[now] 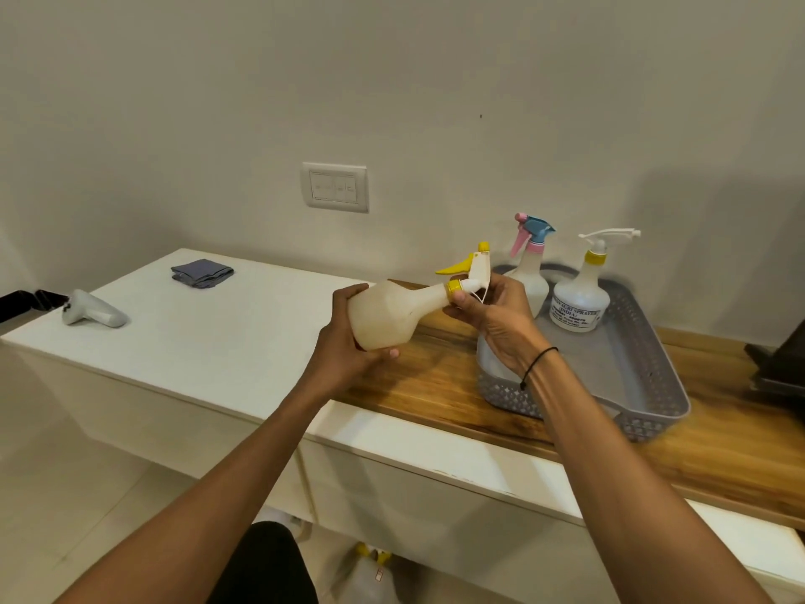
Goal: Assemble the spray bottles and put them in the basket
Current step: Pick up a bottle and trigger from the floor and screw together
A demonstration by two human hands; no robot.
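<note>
Down at the bottom edge we see a dark trouser leg point(270, 564) and, under the worktop point(435, 377), a blurred pale bottle with yellow parts point(370, 577) on the floor. Above these, both our hands hold a frosted white spray bottle point(387, 313) tilted on its side in the air over the wooden strip of worktop, just left of the basket. Our left hand point(348, 337) grips the bottle's broad base; our right hand point(488, 316) wraps its fingers round the yellow collar and white trigger head point(472, 274), whose yellow trigger points left. A black band point(538, 364) circles the right wrist.

Behind the right hand sits the grey perforated basket point(644, 385), and our forearm hides part of its near wall. At its far end stand two assembled bottles: one with a blue and pink head point(531, 272), one with a white head and yellow collar point(579, 294), whose label reads partly "SPRAYER (INDIA)".

Further left on the white worktop lie a white controller point(93, 315) and a folded grey cloth point(202, 272). On the wall beyond is a switch plate point(335, 187).
</note>
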